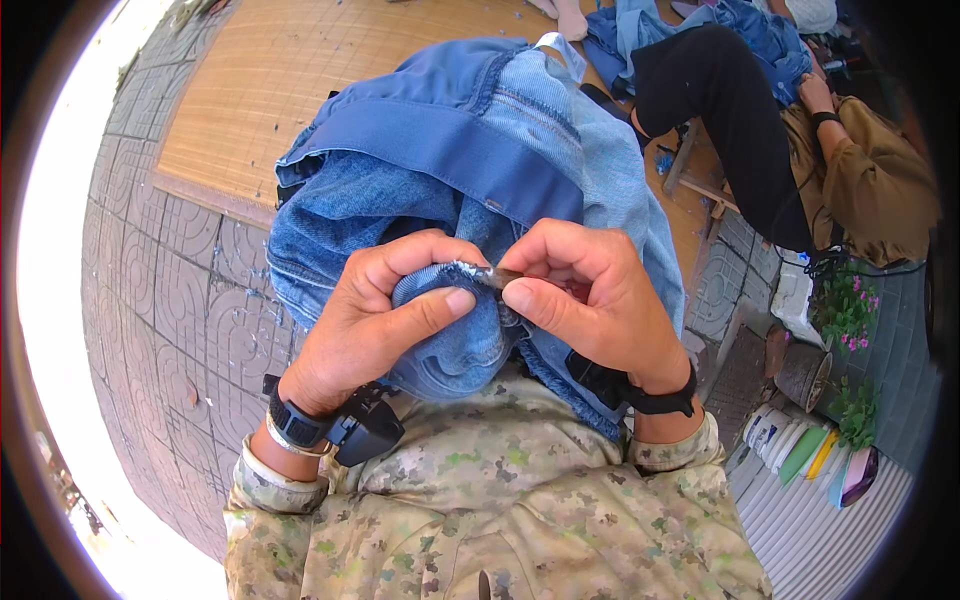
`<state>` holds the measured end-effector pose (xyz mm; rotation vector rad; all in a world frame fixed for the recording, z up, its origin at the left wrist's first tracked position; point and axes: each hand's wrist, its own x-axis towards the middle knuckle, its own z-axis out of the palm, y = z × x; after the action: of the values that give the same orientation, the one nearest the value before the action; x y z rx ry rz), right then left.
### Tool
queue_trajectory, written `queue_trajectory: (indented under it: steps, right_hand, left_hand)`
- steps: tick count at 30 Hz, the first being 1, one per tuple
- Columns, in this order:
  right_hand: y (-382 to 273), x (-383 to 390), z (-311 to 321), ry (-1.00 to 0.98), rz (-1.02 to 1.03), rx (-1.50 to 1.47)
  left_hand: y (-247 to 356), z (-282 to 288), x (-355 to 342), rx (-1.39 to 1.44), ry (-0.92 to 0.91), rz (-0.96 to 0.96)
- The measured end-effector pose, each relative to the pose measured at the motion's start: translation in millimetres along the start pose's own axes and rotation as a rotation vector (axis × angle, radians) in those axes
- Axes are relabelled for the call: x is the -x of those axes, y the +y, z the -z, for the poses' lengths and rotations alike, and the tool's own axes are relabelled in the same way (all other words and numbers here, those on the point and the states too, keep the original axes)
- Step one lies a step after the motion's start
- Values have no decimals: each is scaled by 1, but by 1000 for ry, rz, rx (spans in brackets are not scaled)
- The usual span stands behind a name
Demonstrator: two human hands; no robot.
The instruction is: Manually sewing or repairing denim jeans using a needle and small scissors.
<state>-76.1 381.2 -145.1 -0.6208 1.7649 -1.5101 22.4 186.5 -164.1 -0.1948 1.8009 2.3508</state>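
Note:
A bunched pile of blue denim garments (390, 200), in several shades, lies across my lap. My left hand (370, 320) is closed on a folded denim edge (440, 330), pinching it with the thumb where pale frayed threads show. My right hand (590, 305) grips a small dark metal tool (502, 276) between thumb and fingers, its tip against the frayed edge beside my left thumb. The tool's exact kind is hard to make out.
A wooden board table (220, 110) stands ahead. At the right, another person (855, 180) sits with hands on more denim (740, 40). Potted flowers (840, 310), a metal bucket (800, 375) and colourful plastic containers (790, 450) are at lower right. Tiled paving (160, 320) lies left.

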Motion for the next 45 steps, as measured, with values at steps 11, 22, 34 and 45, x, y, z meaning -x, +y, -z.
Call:
queue_trajectory:
  steps: [11, 22, 34, 45]
  right_hand:
    - [4, 1, 2, -47, -70, -94]
    - [1, 3, 2, -25, -9, -73]
    - [2, 3, 0, -9, 8, -21]
    - [6, 5, 1, -31, -14, -107]
  left_hand:
    - [1, -3, 2, 8, 13, 3]
    - [-5, 0, 4, -16, 21, -20]
    - [-5, 0, 5, 3, 30, -20]
    - [-5, -2, 6, -15, 35, -26]
